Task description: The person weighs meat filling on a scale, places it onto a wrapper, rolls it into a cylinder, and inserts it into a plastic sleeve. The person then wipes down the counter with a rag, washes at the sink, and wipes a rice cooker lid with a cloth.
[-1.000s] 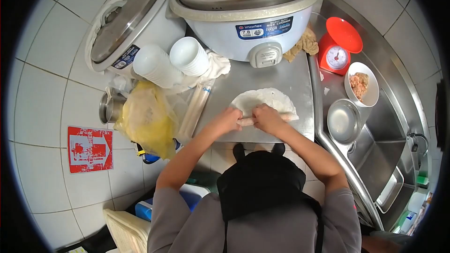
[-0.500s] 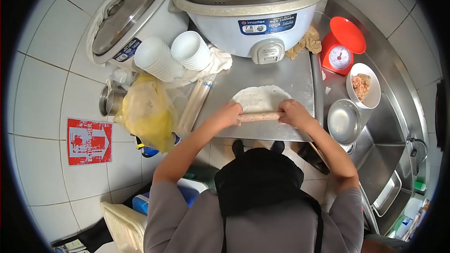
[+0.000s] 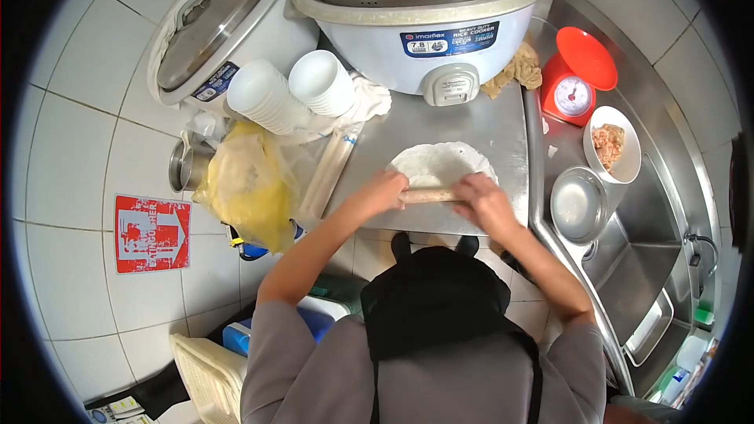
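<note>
A wooden rolling pin (image 3: 428, 195) lies across the near part of a flattened, pale sheet of dough (image 3: 440, 161) on the steel worktop. My left hand (image 3: 386, 191) is closed round the pin's left end. Over the pin's right end and the dough's right edge is my right hand (image 3: 484, 200), slightly blurred. Its fingers point left, and whether they grip the pin or touch the dough I cannot make out. The pin's right tip is hidden under that hand.
A large rice cooker (image 3: 420, 39) stands behind the dough. To the left are stacked white bowls (image 3: 322, 82), a yellow plastic bag (image 3: 247, 180) and a long wrapped roll (image 3: 328, 173). Rightward are a red scale (image 3: 569, 94), a bowl of minced filling (image 3: 609, 145) and a metal bowl (image 3: 579, 204).
My right hand has shifted left and turned, its fingers now reaching over the pin. My left hand and the pin stay almost in place.
</note>
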{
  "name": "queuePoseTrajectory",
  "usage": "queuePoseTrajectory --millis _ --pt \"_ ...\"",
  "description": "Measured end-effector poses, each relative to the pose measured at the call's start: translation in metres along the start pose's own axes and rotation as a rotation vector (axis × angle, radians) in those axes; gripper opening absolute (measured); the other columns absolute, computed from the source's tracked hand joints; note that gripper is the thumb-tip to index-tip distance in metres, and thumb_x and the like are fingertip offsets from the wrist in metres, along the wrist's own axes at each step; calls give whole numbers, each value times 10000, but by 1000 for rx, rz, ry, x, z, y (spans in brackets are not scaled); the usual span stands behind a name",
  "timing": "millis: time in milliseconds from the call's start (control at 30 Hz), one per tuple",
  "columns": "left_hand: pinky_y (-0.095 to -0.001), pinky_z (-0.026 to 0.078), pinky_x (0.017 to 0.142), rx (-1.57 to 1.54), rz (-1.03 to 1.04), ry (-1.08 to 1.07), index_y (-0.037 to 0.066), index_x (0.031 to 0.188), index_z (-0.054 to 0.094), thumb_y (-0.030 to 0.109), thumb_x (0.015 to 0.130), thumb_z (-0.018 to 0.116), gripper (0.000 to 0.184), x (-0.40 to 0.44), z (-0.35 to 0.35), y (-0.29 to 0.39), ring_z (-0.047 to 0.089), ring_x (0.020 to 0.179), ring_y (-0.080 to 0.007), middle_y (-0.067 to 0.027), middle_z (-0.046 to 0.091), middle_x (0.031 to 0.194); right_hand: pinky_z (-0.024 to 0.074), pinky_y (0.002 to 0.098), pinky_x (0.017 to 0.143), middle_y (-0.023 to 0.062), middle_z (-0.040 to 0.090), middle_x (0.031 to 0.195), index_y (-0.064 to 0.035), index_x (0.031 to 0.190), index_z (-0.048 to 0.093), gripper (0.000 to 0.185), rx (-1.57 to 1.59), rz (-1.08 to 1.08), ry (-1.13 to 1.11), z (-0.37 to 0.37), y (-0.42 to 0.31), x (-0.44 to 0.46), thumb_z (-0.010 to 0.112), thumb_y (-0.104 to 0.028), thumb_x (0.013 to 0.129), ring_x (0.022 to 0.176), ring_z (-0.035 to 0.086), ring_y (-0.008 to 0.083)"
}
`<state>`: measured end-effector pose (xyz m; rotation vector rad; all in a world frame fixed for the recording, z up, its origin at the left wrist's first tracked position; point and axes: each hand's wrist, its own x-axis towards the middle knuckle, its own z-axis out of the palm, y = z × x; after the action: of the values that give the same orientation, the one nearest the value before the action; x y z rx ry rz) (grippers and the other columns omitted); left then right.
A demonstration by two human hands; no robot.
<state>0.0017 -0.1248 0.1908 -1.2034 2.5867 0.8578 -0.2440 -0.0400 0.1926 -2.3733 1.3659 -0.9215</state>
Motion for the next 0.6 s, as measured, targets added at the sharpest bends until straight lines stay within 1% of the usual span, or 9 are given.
queuePoseTrajectory --millis 33,100,167,300,367,400,467,567,600 --pt "-412 475 856 -10 -1 26 -4 957 663 179 628 783 395 -1 3 -2 603 949 -372 -185 662 910 495 350 750 76 559 879 -22 975 638 344 -46 -81 -2 9 -3 2 726 -75 647 858 568 252" --pt "-415 472 856 -22 -5 57 -6 946 660 182 624 788 394 -2 3 -3 599 947 -376 -184 661 908 498 323 710 58 561 878 -21 964 656 286 -155 -134 30 28 1 -2 682 -75 684 832 571 213" --pt "-422 468 836 -80 -52 15 -13 906 654 185 614 791 379 -4 1 0 588 960 -381 -184 659 919 500 314 703 49 564 871 -25 959 664 269 -170 -168 33 32 9 -4 671 -78 695 824 572 201" --pt "-421 448 849 -41 -156 -53 -4 922 638 196 607 802 407 -13 1 -2 575 1004 -358 -163 649 978 505 300 710 32 581 873 -30 955 674 258 -173 -175 12 31 11 -2 657 -88 705 820 578 187" --pt "-411 432 870 185 -13 359 7 1005 621 182 642 782 434 -27 6 6 559 1049 -314 -142 616 1059 508 301 708 33 590 882 -32 948 676 245 -175 -186 15 30 13 1 653 -91 712 820 580 191" --pt "-411 432 870 188 -15 359 7 1005 621 182 642 782 434 -28 9 12 559 1049 -314 -142 616 1059 511 302 706 34 599 892 -34 941 678 231 -175 -199 17 31 13 2 649 -94 719 821 583 196" --pt "-400 425 886 128 241 608 9 1087 590 150 704 731 432 -19 21 33 551 1064 -283 -129 582 1102 513 306 703 35 604 899 -39 939 678 225 -139 -172 3 32 15 3 649 -99 724 825 585 199" --pt "-398 426 888 118 239 524 5 1123 577 115 750 688 405 -7 50 46 537 1080 -284 -127 568 1122 514 312 695 33 611 901 -49 946 676 222 -111 -136 -46 29 18 6 651 -107 733 831 589 204" --pt "-405 422 906 101 211 557 7 1140 568 97 784 633 373 -5 54 49 534 1088 -283 -114 566 1131 514 315 690 32 612 895 -55 956 673 226 -114 -126 -72 29 19 7 654 -110 738 833 590 205"
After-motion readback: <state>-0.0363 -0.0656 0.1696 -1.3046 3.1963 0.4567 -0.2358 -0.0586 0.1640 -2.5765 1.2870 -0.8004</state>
